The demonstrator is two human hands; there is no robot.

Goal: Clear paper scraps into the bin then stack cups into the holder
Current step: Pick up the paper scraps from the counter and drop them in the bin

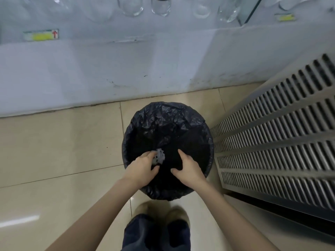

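Left hand (143,166) first: it hangs over the near-left rim of the round bin lined with a crinkled black plastic bag (167,113), fingers curled loosely and pointing in over the opening, and there's a crumpled white paper scrap with dark marks (158,157) right at the fingertips. The scrap touches the fingers and thumb and shows against the dark inside of the bin; whether it is pinched or just slipping free is hard to call, but the hand is partly curled around it, not clenched.

Across to the right hand (188,168): it hovers over the near-right part of the same opening, fingers spread and relaxed, thumb out to the left, palm down. Nothing in it. The two hands sit near each other with a dark gap of bin between them.

Both bare forearms reach in from the bottom edge. Between them, below the bin, the person's dark trouser legs (155,234) and tan shoes (163,211) stand on the glossy beige tiled floor (54,151).

The bin stands on that floor, just in front of a pale white cabinet base (108,69) running across the far side. Up top, blurred clear glassware (160,6) lines a shelf. To the right of the bin, just beside it, a grey metal panel with rows of ventilation slots (281,142) slants away.
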